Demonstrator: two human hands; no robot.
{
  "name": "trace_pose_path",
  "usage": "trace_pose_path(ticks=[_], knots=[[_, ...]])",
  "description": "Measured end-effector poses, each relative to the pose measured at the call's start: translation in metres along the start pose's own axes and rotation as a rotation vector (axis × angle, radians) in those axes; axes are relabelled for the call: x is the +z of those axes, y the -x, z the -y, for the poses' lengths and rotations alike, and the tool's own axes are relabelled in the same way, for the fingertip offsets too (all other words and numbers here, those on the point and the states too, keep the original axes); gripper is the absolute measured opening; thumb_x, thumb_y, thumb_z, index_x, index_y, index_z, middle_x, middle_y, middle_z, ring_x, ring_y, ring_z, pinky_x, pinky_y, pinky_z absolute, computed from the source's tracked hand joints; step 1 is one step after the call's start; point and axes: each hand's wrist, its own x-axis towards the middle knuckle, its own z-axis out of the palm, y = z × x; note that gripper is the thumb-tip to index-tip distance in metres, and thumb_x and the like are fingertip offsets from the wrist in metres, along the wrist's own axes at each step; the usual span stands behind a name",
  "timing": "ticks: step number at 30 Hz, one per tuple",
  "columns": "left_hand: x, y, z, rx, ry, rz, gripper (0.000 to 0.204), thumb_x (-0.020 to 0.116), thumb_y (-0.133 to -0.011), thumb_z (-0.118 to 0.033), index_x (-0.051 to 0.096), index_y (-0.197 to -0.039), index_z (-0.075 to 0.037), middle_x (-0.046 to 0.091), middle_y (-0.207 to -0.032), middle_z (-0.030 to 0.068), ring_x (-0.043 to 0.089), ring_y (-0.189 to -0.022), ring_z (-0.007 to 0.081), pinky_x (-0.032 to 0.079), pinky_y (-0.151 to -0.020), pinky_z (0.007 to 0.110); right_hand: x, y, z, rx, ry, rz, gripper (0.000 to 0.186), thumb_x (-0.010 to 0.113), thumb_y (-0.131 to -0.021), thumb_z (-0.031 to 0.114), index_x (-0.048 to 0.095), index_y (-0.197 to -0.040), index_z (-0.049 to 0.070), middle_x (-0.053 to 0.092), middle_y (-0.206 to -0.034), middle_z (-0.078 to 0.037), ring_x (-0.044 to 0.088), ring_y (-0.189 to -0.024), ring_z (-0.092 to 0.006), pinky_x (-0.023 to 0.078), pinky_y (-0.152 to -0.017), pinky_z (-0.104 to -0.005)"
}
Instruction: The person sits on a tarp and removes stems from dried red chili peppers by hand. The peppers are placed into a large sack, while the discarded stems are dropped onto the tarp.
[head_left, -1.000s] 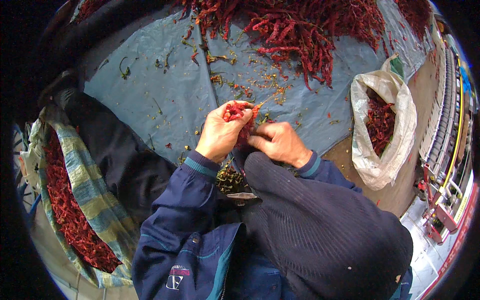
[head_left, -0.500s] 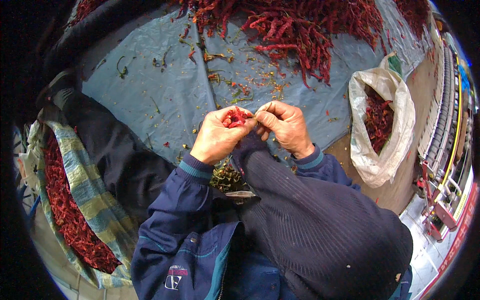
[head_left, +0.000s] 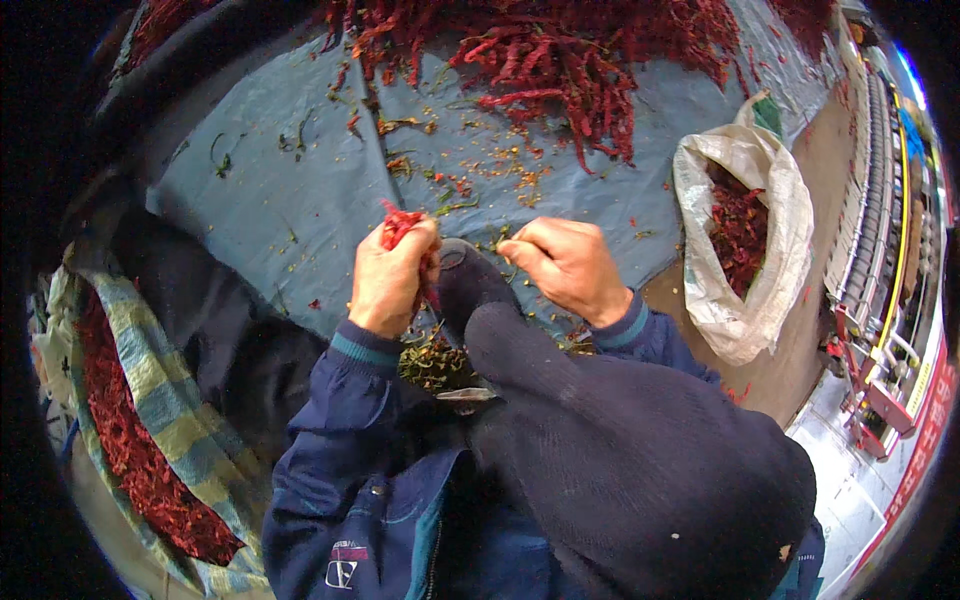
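Note:
My left hand (head_left: 393, 275) is closed round red chili peppers (head_left: 400, 222), whose ends stick out above and below the fist. To its right, apart from it, my right hand (head_left: 572, 265) is closed with thumb and forefinger pinched together; a tiny bit may sit at the tips, but I cannot make it out. Both hands are over my dark-clad knee (head_left: 480, 285). Below and between them a heap of green stems (head_left: 437, 366) lies close to my lap. Farther off, a large pile of red chili peppers (head_left: 570, 70) spreads over the blue-grey sheet (head_left: 290, 170).
At the right stands a white woven sack (head_left: 697, 200), its mouth spread around dark red chilies (head_left: 738, 228). On the left a striped sack (head_left: 165, 365) is full of red chilies (head_left: 130, 450). Loose stems (head_left: 222, 158) and seeds dot the sheet. A wheeled metal frame (head_left: 880, 330) edges the right.
My hands have come apart: the left went left with the chili peppers and turned into a fist, while the right moved slightly right and down. The whole view shifted a little.

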Motion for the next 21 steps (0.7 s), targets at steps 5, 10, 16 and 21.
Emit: trace_pose_path(ticks=[5,10,16,21], knots=[[-0.007,0.0,0.004,0.093,-0.042,0.111,0.017,0.061,-0.099,-0.023,0.06,-0.095,-0.006,0.06,-0.074,0.0012,0.056,-0.062,0.0117,0.045,-0.057,0.027,-0.019,-0.021,-0.078,0.221,0.356,-0.352,0.042,0.073,-0.085,0.043,0.062,-0.068,0.006,0.063,-0.066,-0.015,0.064,-0.067,-0.0386,0.049,-0.059,-0.0471],[0.003,0.004,0.009,0.017,0.057,0.086,0.02,0.075,-0.088,-0.007,0.061,-0.102,-0.006,0.061,-0.076,-0.0002,0.056,-0.062,0.011,0.047,-0.058,0.027,-0.028,-0.038,-0.12,0.49,0.459,-0.207,0.036,0.071,-0.085,0.04,0.069,-0.079,0.005,0.069,-0.077,-0.017,0.067,-0.076,-0.0402,0.051,-0.066,-0.0488],[0.026,-0.005,0.016,-0.02,0.097,0.175,0.021,0.064,-0.098,-0.014,0.062,-0.115,-0.004,0.069,-0.091,0.0047,0.065,-0.074,0.0139,0.051,-0.063,0.026,0.009,0.006,-0.047,0.568,-0.192,0.054,0.028,0.073,-0.088,0.028,0.071,-0.088,0.0,0.069,-0.072,-0.009,0.064,-0.068,-0.0126,0.052,-0.065,-0.031],[0.038,-0.013,0.013,0.032,0.052,0.215,0.021,0.064,-0.098,-0.013,0.063,-0.117,-0.004,0.07,-0.102,0.0032,0.064,-0.082,0.0099,0.053,-0.073,0.026,0.029,0.025,0.006,0.47,-0.254,0.082,0.021,0.074,-0.086,0.02,0.07,-0.088,0.0,0.071,-0.074,-0.013,0.066,-0.065,-0.0158,0.052,-0.062,-0.0331]])
